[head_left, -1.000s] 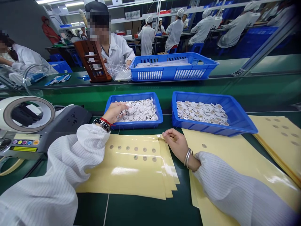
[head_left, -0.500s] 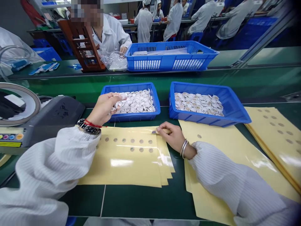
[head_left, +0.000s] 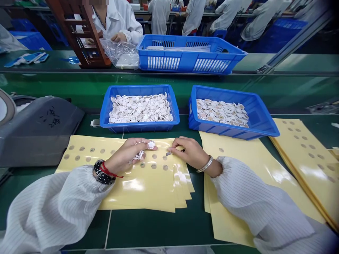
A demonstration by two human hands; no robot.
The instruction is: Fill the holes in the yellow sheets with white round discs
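Between the thumb and fingers of my left hand (head_left: 127, 152) is a white round disc (head_left: 151, 144) with a dark ring printed on it; several more are gathered in the palm. This hand is over a stack of glossy yellow sheets (head_left: 137, 197) dotted with rows of small greyish round spots. Just to its right, my right hand (head_left: 189, 152) is closed on a small blade (head_left: 168, 153), whose grey tip points left above the top sheet. Most of the blade's handle is hidden by the fingers. Behind my hands stands a blue bin (head_left: 140, 127) full of white discs.
A second blue bin (head_left: 233, 132) of discs rests partly over more yellow sheets (head_left: 238, 197) on the right. A grey machine (head_left: 39, 130) is at the left. Across the ledge are a slotted blue basket (head_left: 185, 63), a brown rack (head_left: 87, 42) and a co-worker (head_left: 122, 21).
My left hand has come out of the left bin, moving down and right over the sheets with discs in it. My right hand stays near the sheet's upper right, still holding the blade.
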